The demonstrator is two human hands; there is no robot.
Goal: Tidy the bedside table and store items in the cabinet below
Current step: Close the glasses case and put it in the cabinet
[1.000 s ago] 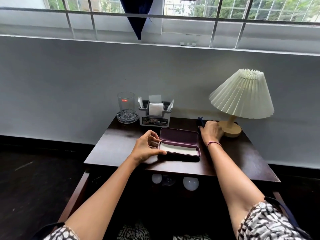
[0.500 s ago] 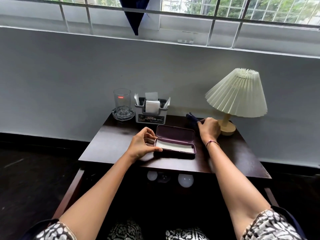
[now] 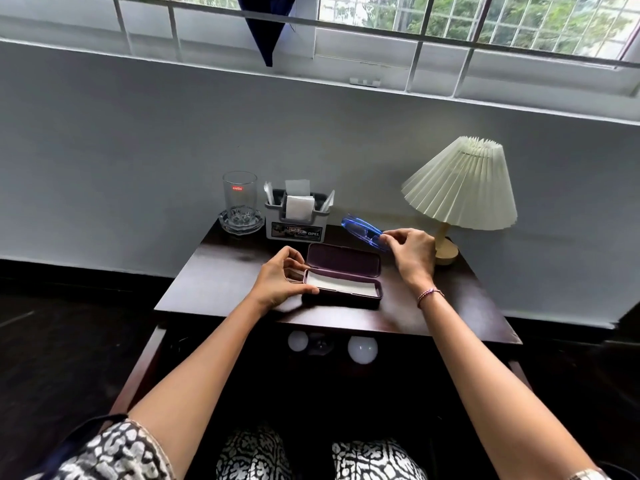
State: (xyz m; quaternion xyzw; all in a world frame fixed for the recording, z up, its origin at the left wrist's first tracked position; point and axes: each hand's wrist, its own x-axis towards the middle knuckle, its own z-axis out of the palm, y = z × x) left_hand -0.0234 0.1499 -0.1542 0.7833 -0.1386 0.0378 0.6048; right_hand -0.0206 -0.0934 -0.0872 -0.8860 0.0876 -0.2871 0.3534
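An open purple glasses case (image 3: 343, 275) with a pale cloth inside lies in the middle of the dark bedside table (image 3: 221, 282). My left hand (image 3: 280, 278) grips the case's left end, thumb on its front edge. My right hand (image 3: 410, 254) holds a pair of blue glasses (image 3: 362, 230) by one end, lifted above the table behind the case's right side. The space below the tabletop is dark; three pale round bulbs (image 3: 362, 348) show there.
A clear tumbler (image 3: 239, 199) stands on a glass coaster at the back left. Beside it is a grey organiser (image 3: 297, 223) with paper slips. A pleated cream lamp (image 3: 460, 188) stands at the back right, close to my right hand. The wall lies directly behind.
My right hand has closed on the blue glasses by the lamp base and lifted them off the table. My left hand has stayed on the case's left end.
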